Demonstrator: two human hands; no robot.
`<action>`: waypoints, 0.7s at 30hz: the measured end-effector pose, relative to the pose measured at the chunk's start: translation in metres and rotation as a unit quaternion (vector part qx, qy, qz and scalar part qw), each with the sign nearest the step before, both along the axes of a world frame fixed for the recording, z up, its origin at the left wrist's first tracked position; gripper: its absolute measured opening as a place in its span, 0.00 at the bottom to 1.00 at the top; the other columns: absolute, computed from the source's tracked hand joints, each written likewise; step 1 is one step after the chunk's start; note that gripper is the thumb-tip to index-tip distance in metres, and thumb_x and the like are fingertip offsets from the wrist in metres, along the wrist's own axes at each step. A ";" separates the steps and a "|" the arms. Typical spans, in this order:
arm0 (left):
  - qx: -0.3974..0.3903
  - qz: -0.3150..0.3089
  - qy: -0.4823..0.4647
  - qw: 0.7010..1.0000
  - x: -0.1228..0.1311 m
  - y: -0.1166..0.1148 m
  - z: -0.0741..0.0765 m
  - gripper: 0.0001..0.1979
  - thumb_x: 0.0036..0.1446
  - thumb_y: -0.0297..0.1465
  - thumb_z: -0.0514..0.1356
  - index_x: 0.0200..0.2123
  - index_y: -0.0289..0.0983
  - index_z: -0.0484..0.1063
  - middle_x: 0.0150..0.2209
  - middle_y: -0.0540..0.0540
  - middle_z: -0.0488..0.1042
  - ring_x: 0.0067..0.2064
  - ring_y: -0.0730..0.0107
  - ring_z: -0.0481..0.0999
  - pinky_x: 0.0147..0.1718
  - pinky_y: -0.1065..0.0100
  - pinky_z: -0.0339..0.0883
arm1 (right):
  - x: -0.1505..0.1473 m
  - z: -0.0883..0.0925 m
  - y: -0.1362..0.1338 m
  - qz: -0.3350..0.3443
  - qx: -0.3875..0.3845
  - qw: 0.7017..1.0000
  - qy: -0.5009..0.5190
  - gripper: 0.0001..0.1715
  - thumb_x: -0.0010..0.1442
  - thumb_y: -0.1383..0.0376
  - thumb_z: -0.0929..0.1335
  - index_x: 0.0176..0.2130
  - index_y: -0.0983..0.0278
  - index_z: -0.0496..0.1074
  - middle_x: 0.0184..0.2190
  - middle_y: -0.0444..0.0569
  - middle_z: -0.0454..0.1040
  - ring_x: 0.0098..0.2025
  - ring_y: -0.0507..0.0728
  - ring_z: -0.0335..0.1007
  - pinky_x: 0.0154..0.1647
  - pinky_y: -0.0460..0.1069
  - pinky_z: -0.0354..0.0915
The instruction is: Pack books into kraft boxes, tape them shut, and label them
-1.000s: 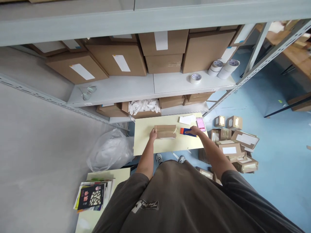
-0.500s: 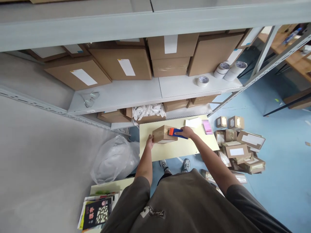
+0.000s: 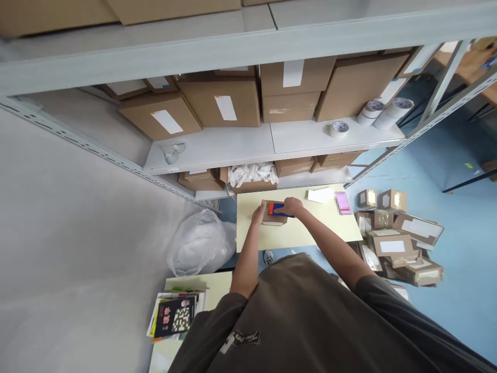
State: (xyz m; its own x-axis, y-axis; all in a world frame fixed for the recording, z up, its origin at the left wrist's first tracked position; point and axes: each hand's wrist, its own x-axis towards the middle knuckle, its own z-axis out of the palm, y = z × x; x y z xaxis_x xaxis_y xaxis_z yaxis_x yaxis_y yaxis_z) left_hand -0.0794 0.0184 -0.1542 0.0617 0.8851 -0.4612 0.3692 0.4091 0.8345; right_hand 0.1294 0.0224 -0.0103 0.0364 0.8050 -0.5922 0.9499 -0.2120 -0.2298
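A small cardboard box [image 3: 274, 220] rests on the pale yellow table [image 3: 298, 235] in front of me. My left hand [image 3: 258, 214] grips the box at its left end, with the fingers partly hidden against the cardboard. In my right hand [image 3: 292, 206] is a blue and orange tape dispenser [image 3: 278, 209], its orange end over the top of the box. Whether the tape touches the cardboard there is too small to tell. Right of my right hand, white paper [image 3: 320, 195] and a pink item [image 3: 342, 202] lie on the table.
Behind the table stands a grey shelf [image 3: 217, 147] with cardboard boxes, tape rolls [image 3: 339, 129] and glasses [image 3: 173, 152]. Packed boxes [image 3: 392, 244] are piled on the floor at right. A clear plastic bag [image 3: 204, 242] and a stack of books [image 3: 175, 316] are at left.
The box now sits differently under my hands, its visible length shorter. My left hand has moved up its left end, closer to the dispenser. The whole view has shifted as my head moved.
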 end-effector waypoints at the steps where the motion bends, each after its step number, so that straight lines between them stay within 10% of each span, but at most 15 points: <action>1: 0.000 -0.008 0.019 1.000 0.008 -0.002 0.005 0.33 0.71 0.59 0.52 0.53 0.39 0.82 0.53 0.38 0.85 0.56 0.51 0.82 0.55 0.59 0.73 | 0.002 0.003 -0.003 0.003 -0.003 1.000 -0.004 0.43 0.57 0.34 0.75 0.52 0.66 0.81 0.47 0.60 0.84 0.49 0.65 0.83 0.41 0.50 0.71; 6: 0.002 -0.020 0.105 0.994 0.075 -0.021 0.010 0.30 0.75 0.53 0.49 0.56 0.37 0.81 0.56 0.34 0.83 0.60 0.48 0.80 0.56 0.58 0.72 | 0.042 0.013 -0.025 -0.002 0.004 0.999 -0.032 0.47 0.61 0.32 0.71 0.55 0.69 0.81 0.52 0.67 0.82 0.54 0.68 0.81 0.47 0.52 0.73; 12: 0.017 -0.030 0.120 0.992 0.147 -0.040 -0.001 0.31 0.76 0.52 0.47 0.56 0.36 0.81 0.53 0.34 0.84 0.56 0.49 0.83 0.53 0.60 0.73 | 0.161 0.002 -0.075 -0.024 0.021 0.998 -0.055 0.46 0.67 0.30 0.65 0.50 0.68 0.84 0.50 0.66 0.83 0.53 0.69 0.81 0.47 0.52 0.71; 17: 0.022 -0.048 0.131 0.990 0.146 -0.034 -0.009 0.31 0.75 0.52 0.48 0.53 0.35 0.82 0.53 0.33 0.84 0.58 0.47 0.82 0.52 0.60 0.73 | 0.252 -0.018 -0.116 -0.066 -0.003 0.996 -0.066 0.45 0.65 0.29 0.66 0.43 0.65 0.84 0.47 0.63 0.84 0.49 0.67 0.82 0.41 0.50 0.68; 21: 0.010 -0.032 0.105 0.994 0.125 -0.028 -0.018 0.32 0.74 0.55 0.51 0.51 0.35 0.83 0.52 0.33 0.85 0.58 0.47 0.82 0.53 0.60 0.74 | 0.251 -0.032 -0.117 -0.073 0.015 0.996 -0.048 0.44 0.65 0.29 0.66 0.42 0.64 0.84 0.45 0.62 0.85 0.47 0.66 0.81 0.37 0.49 0.64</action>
